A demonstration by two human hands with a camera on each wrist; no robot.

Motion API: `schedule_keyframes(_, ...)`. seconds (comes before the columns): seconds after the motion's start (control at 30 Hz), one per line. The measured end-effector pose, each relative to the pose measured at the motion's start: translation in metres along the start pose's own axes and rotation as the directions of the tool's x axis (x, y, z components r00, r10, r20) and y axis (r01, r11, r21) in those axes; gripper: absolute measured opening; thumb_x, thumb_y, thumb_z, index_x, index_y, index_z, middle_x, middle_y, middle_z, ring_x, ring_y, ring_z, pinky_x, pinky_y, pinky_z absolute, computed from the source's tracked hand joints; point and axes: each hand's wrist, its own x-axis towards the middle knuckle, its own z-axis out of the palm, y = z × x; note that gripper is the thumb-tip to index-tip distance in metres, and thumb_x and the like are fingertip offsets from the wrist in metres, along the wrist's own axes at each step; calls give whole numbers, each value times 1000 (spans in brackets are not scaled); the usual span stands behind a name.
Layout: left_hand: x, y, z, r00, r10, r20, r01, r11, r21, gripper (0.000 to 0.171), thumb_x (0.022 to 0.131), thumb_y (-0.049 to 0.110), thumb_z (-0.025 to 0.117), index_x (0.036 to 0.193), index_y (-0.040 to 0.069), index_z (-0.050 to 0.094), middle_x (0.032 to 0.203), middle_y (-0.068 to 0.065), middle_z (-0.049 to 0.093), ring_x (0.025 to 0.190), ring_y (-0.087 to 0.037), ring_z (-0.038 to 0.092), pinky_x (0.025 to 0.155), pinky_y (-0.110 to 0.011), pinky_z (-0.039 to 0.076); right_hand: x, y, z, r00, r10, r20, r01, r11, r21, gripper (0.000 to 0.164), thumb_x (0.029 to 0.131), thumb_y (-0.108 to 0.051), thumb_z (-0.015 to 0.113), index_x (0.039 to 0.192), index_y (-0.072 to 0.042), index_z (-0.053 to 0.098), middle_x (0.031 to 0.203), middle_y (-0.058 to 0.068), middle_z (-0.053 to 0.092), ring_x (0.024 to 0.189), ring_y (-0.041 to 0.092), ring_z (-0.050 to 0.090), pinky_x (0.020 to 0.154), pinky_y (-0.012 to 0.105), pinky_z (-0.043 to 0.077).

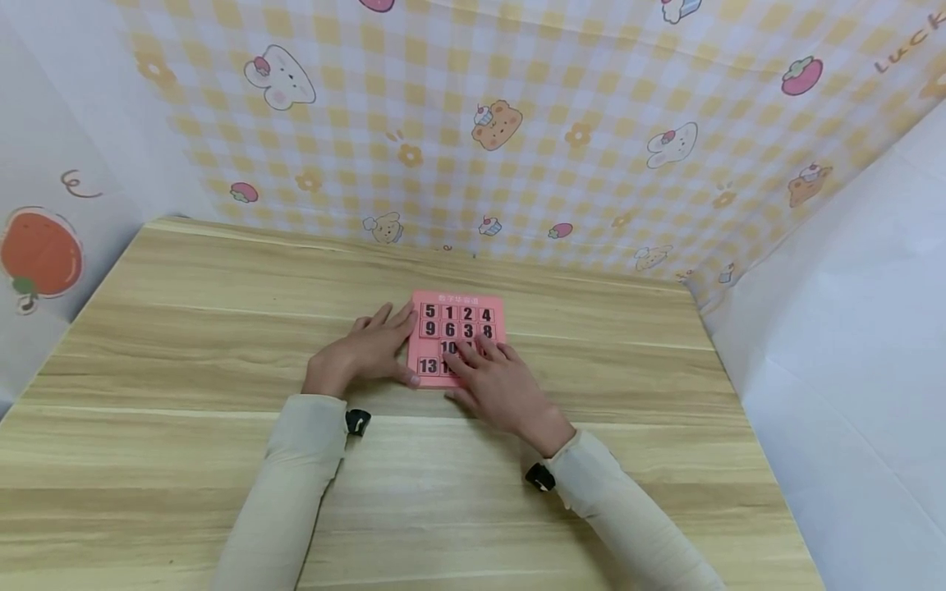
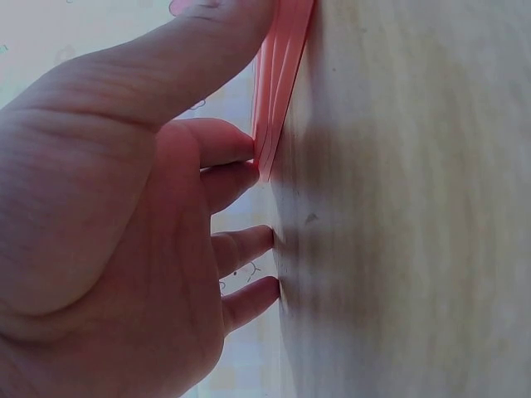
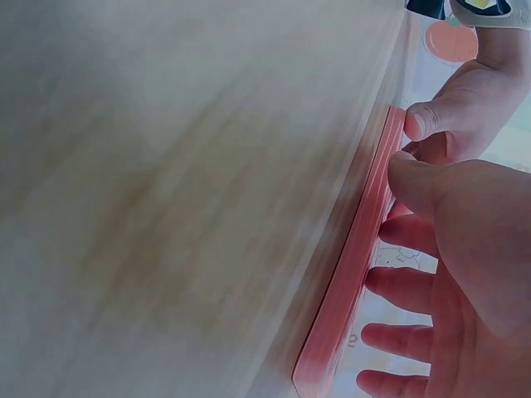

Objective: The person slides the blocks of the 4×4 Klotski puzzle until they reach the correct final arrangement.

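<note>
A pink sliding number puzzle (image 1: 493,300) lies flat on the table, with black numbers on its square tiles. Its third row has a gap at the left end, beside the 10. At the puzzle's left side, my left hand (image 1: 371,348) rests with spread fingers against the edge and the thumb by the near left corner. My right hand (image 1: 497,386) reaches over the lower right tiles, fingers extended on or just above them, hiding several numbers. From the right wrist, the puzzle's near side (image 3: 348,265) shows close to the right thumb (image 3: 415,178).
The wood-grain table (image 1: 591,361) extends around the puzzle. Behind it hangs a yellow-checked cloth (image 1: 443,98) with cartoon prints. White sheeting (image 1: 842,271) stands along the right side, and a white wall covering (image 1: 74,123) with a printed fruit stands along the left.
</note>
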Motion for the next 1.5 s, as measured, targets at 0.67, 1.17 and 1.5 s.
schedule_keyframes(0.67, 0, 1, -1, 1000, -2, 2, 2, 1000, 2, 111, 80, 46, 78, 158, 6, 10, 167, -8, -4, 152, -38, -10, 122, -59, 1, 5, -7, 0, 1000, 2, -10, -2, 1000, -29, 57, 102, -53, 41, 152, -25, 43, 158, 4, 38, 147, 36, 31, 116, 54, 34)
schedule_keyframes(1.17, 0, 1, 0, 1000, -7, -3, 7, 1000, -1, 110, 81, 45, 78, 158, 7, 11, 167, -6, -4, 152, -37, -11, 122, -59, 0, 9, -11, -1, 1000, -1, -12, 0, 999, -36, 56, 103, -53, 39, 151, -25, 43, 158, 4, 39, 146, 34, 34, 115, 52, 35)
schedule_keyframes(1.5, 1, -1, 0, 1000, 7, 0, -7, 1000, 17, 110, 80, 47, 78, 158, 4, 12, 167, -9, -4, 152, -39, -9, 122, -59, 2, 10, -14, -2, 1000, -5, -11, 5, 999, -33, 56, 103, -52, 40, 152, -24, 42, 158, 4, 39, 146, 34, 34, 117, 51, 33)
